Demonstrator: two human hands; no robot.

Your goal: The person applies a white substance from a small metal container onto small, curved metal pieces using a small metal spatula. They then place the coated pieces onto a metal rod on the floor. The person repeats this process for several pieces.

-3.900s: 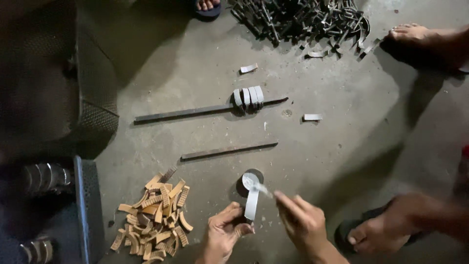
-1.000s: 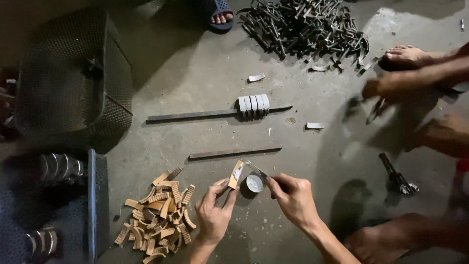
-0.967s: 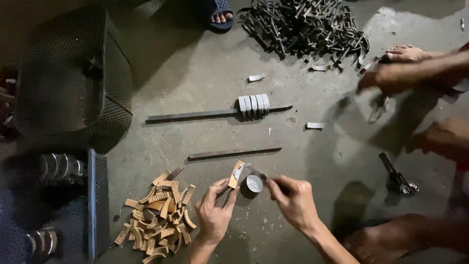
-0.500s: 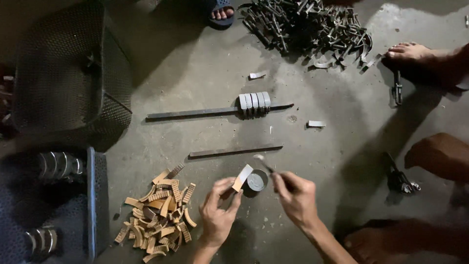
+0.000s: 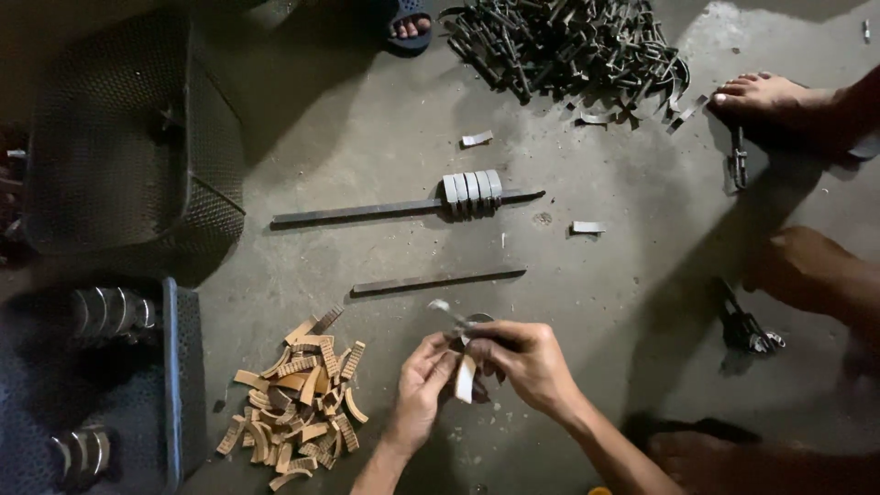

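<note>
Hands low over the floor (image 5: 642, 275): left hand (image 5: 422, 380) pinches a pale curved strip (image 5: 466, 378); right hand (image 5: 527, 362) grips a thin brush (image 5: 449, 316) above the small tin (image 5: 477, 323). Likely coating stage; next needs a steady stroke.

Pale curved strip (image 5: 466, 378) held upright over a small round tin (image 5: 477, 323).

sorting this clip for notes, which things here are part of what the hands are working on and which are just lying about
In hand:
- left hand holding a pale curved strip
- right hand holding a thin tool
- small round tin under the hands
- pile of tan curved pieces beside them

Lying about:
- long bar with grey pieces
- short bar
- dark metal scrap heap
- mesh basket
</note>
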